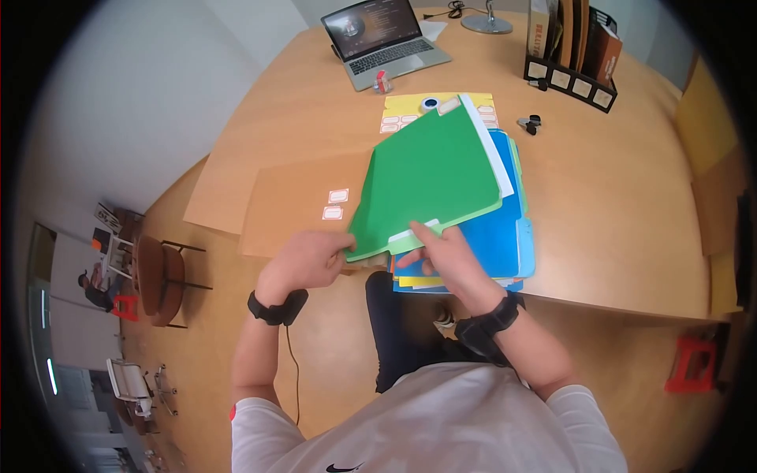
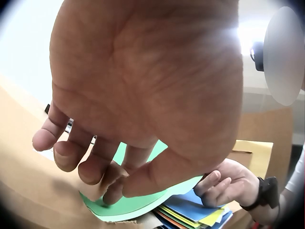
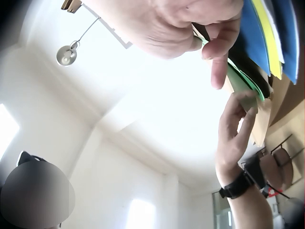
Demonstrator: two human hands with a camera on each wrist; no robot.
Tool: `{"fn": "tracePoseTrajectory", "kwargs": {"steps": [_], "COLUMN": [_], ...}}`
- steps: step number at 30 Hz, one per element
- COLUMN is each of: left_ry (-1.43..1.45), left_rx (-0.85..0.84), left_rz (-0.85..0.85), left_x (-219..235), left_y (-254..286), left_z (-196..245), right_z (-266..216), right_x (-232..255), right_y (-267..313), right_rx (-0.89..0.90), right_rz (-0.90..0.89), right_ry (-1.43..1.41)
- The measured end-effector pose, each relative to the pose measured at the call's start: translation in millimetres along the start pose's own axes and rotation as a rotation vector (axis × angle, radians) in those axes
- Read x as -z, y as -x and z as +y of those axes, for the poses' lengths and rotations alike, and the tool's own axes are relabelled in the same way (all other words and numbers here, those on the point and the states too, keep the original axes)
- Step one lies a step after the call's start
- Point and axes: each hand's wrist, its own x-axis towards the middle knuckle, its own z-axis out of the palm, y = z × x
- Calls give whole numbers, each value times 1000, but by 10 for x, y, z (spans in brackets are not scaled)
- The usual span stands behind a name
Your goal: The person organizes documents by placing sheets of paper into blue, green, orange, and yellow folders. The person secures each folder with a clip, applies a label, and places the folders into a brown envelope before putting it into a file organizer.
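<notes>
A green folder [image 1: 434, 169] with white paper showing at its right side lies tilted over a blue folder stack [image 1: 501, 248] and a brown folder [image 1: 303, 197]. My left hand [image 1: 307, 260] pinches its lower left corner between thumb and fingers; the left wrist view shows the thumb and index finger on the green folder [image 2: 128, 205]. My right hand [image 1: 453, 264] holds the lower edge near the white-labelled tab [image 1: 414, 235], thumb on top, other fingers partly below. In the right wrist view, my left hand [image 3: 233, 133] is at the folder's far corner.
Behind the folders lies a yellow sheet [image 1: 400, 106] with labels and a round dark-centred item [image 1: 430, 104]. A laptop [image 1: 386, 47], a lamp base [image 1: 486, 24], a black file rack [image 1: 572, 83] and black clips [image 1: 530, 124] stand or lie further back on the table [image 1: 623, 205].
</notes>
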Motion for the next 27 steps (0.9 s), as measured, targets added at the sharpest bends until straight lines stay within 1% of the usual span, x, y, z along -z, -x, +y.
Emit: {"fn": "tracePoseTrajectory", "kwargs": {"steps": [1, 4, 7, 10, 12, 16, 19, 20, 22, 23, 24, 27], "left_ry": [-11, -35, 8, 41, 55, 106, 220, 246, 296, 304, 315, 276], "left_rx": [26, 25, -24, 8, -7, -45, -22, 15, 95, 90, 84, 58], "left_rz": [-16, -66, -48, -88, -67, 8, 39, 31, 20, 31, 42, 57], "left_x": [4, -30, -97, -63, -93, -164, -159, -129, -60, -56, -55, -62], "left_y": [21, 63, 111, 146, 151, 132, 123, 113, 101, 94, 85, 85], "left_z": [23, 48, 12, 49, 28, -65, -37, -16, 13, -2, -23, -24], "right_z": [16, 44, 25, 28, 52, 186, 265, 237, 67, 1, -14, -143], "right_x": [16, 61, 23, 24, -1, -123, -197, -209, -150, -94, -39, 211], "right_y": [-9, -6, 14, 3, 7, 55, 53, 70, 138, 172, 187, 191], "right_rx": [4, 8, -6, -6, 22, -4, -58, -86, -73, -69, -17, 8], "right_rz": [-4, -9, -11, -19, -22, -89, -161, -160, -159, -162, -99, 0], "right_ry": [-12, -37, -42, -58, -88, -67, -20, -28, 36, 70, 87, 184]}}
